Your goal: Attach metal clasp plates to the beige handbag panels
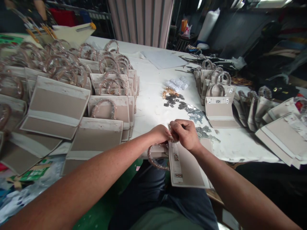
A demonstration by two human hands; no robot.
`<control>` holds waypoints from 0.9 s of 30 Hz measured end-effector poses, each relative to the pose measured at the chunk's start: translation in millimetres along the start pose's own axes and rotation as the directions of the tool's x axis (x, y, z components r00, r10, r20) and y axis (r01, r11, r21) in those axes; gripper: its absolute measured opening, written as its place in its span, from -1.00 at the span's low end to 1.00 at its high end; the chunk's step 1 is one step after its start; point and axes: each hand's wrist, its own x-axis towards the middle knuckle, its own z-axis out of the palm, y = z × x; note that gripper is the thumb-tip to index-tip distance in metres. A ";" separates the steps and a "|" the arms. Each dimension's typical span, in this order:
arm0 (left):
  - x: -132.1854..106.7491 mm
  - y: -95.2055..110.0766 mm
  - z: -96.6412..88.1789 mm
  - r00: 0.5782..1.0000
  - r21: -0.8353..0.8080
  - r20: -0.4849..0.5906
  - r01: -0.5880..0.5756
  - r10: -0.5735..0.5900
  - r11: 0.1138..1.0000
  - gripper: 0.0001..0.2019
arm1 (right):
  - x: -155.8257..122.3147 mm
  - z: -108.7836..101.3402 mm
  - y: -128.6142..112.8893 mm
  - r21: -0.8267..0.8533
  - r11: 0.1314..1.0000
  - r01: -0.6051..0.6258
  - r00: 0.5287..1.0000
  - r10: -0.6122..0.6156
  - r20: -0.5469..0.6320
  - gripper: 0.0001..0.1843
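A beige handbag piece (189, 167) lies tilted over my lap at the table's front edge. Two small metal plates (176, 157) are set in its pale strip. Its round handle (153, 160), wrapped in clear plastic, hangs to the left. My left hand (161, 133) pinches the bag's far corner. Right beside it, my right hand (185, 133) is closed over the same corner; a small dark spot shows in its fist, but what it holds is hidden. Grey metal plates (196, 115) lie loose on the table just beyond my hands.
Rows of similar handbags (109, 108) crowd the left side. More bags (220, 108) stand at the right. Black pieces (170, 100), gold fittings (168, 92) and white packets (177, 83) lie mid-table. A paper sheet (163, 59) rests at the back.
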 end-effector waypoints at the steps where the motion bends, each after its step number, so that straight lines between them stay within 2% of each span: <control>1: -2.1 -0.2 -0.2 0.999 0.027 0.035 0.021 -0.022 0.999 -0.85 | -1.3 -3.0 -1.6 0.031 0.999 0.021 0.999 -0.021 -0.028 -0.45; 5: -3.0 -3.0 -1.3 0.988 0.091 0.128 0.078 -0.089 0.993 -0.93 | -5.6 -8.1 -8.2 0.134 0.981 0.139 0.979 -0.115 -0.171 -0.43; 7: -1.7 -2.8 -1.3 0.988 0.105 0.126 0.082 -0.095 0.991 -0.90 | -8.1 -5.5 -6.0 0.132 0.981 0.139 0.979 -0.117 -0.164 -0.44; 11: -2.3 0.9 -0.1 0.991 0.124 0.102 0.077 -0.090 0.989 -0.77 | -12.9 -0.4 7.9 0.091 0.994 0.061 0.992 -0.050 -0.118 -0.45; 13: -3.0 2.6 0.6 0.992 0.133 0.098 0.071 -0.085 0.989 -0.78 | -13.6 -1.2 11.0 0.109 0.991 0.079 0.990 -0.065 -0.123 -0.45; 17: -3.3 5.2 1.7 0.991 0.178 0.090 0.087 -0.104 0.980 -0.89 | -9.2 -7.4 -0.8 0.251 0.950 0.186 0.961 -0.122 -0.249 -0.46; 19: -2.7 7.2 2.2 0.988 0.197 0.088 0.107 -0.126 0.975 -0.89 | -5.8 -12.0 -9.4 0.258 0.943 0.208 0.944 -0.125 -0.305 -0.47; 23: -1.9 11.2 3.4 0.984 0.200 0.075 0.146 -0.164 0.969 -0.89 | -5.8 -18.4 -7.4 0.194 0.966 0.170 0.938 -0.098 -0.332 -0.48; 27: -2.4 12.9 5.6 0.980 0.159 0.055 0.178 -0.189 0.971 -0.89 | -7.5 -17.3 13.5 0.211 0.975 0.067 0.970 -0.014 -0.243 -0.52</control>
